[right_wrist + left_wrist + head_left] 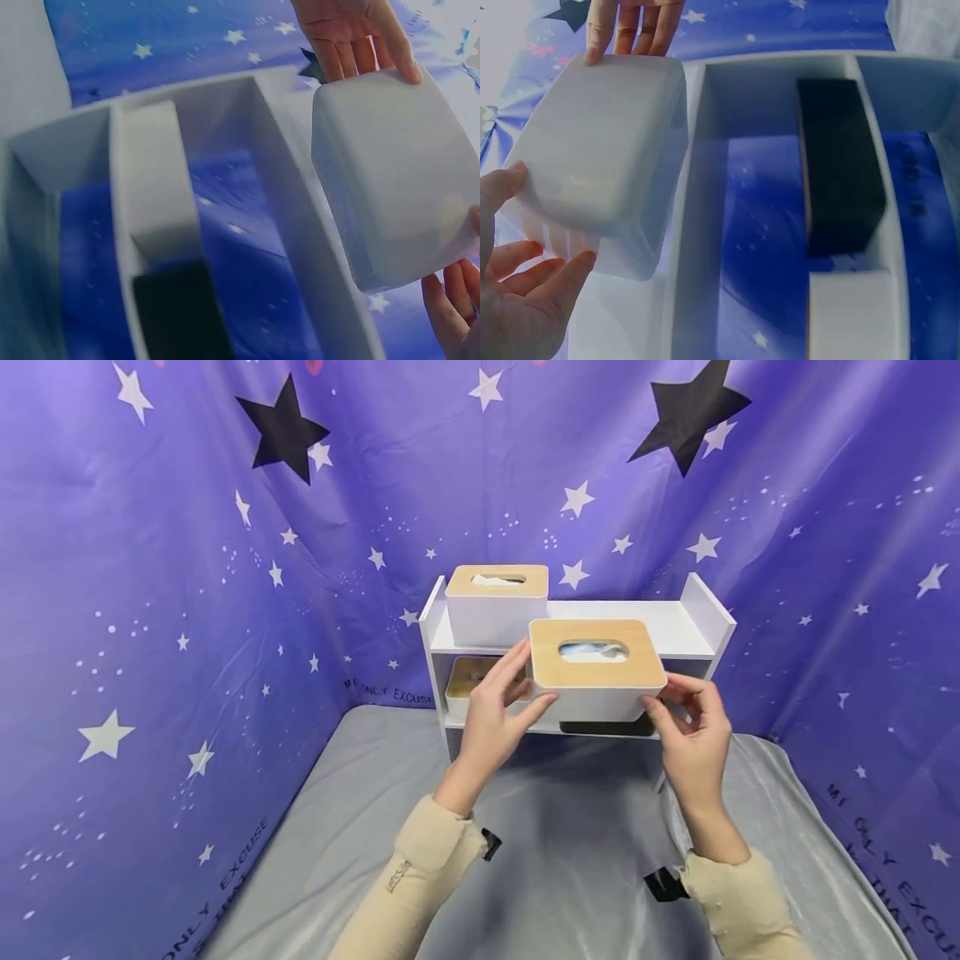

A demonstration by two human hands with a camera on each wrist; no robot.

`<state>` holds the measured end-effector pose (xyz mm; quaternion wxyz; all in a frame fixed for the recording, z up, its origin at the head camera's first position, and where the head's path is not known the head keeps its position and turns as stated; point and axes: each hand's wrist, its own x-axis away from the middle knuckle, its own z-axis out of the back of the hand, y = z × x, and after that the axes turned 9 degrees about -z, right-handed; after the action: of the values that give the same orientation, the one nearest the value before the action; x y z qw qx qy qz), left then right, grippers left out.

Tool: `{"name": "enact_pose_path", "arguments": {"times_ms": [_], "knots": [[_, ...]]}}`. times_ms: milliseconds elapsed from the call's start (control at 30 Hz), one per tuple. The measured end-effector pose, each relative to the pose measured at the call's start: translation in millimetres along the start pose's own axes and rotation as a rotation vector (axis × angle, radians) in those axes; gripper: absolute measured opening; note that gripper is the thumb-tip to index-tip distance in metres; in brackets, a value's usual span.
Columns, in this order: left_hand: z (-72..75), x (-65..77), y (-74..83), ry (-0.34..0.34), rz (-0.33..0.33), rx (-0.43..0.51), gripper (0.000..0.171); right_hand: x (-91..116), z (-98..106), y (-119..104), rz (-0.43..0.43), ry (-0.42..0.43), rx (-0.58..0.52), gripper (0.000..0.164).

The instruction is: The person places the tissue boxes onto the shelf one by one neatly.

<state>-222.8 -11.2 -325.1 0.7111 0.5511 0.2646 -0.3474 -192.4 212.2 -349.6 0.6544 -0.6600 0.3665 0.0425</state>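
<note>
A white tissue box (588,700) with a light wooden lid hangs in the air before the shelf. My left hand (489,710) grips its left end, thumb at the front and fingers along the side. At the opposite end my right hand (692,735) holds the lower corner between thumb and fingers. Something pale shows inside the lid's oval slot. Both wrist views show the box's plain white surface, (592,142) tilted, with a hand at each end. Part of the shelf behind is hidden by the box.
A white two-tier shelf (626,610) stands at the back. A second tissue box (498,618) sits on its top left, and a lower wood-lidded box (461,689) is beneath. Right of that lies a black box (840,165). Grey cloth (555,860) covers the surface; starry purple curtains (187,568) surround it.
</note>
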Motion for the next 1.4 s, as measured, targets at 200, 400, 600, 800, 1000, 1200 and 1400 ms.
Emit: {"name": "enact_pose_path", "arguments": {"times_ms": [200,400,600,800,1000,1200,1400], "knots": [[-18.3,-34.2,-0.3,-0.009,-0.033,-0.028,0.063,-27,7,-10,0.006,0.096,0.01,0.033],[-34.3,-56.4,-9.8,-0.035,0.013,-0.034,0.059,-44,8,-10,-0.03,0.148,0.102,0.031],[-45.0,-73.2,-20.6,-0.016,0.056,-0.026,0.056,-58,4,-2,-0.037,0.156,0.132,0.031],[-55.3,-85.0,-26.6,0.007,0.135,-0.139,0.053,-71,-1,5,-0.037,0.098,0.216,0.04],[-63.0,-95.7,-32.7,-0.031,0.179,-0.249,0.054,-72,-6,8,-0.059,-0.006,0.291,0.054],[-59.4,-90.6,-31.2,-0.047,0.2,-0.251,0.061,-65,-2,8,-0.032,-0.093,0.397,0.064],[-30.9,-67.1,-10.7,-0.121,0.009,-0.196,0.067,-45,26,15,0.114,-0.198,0.596,0.074]]}}
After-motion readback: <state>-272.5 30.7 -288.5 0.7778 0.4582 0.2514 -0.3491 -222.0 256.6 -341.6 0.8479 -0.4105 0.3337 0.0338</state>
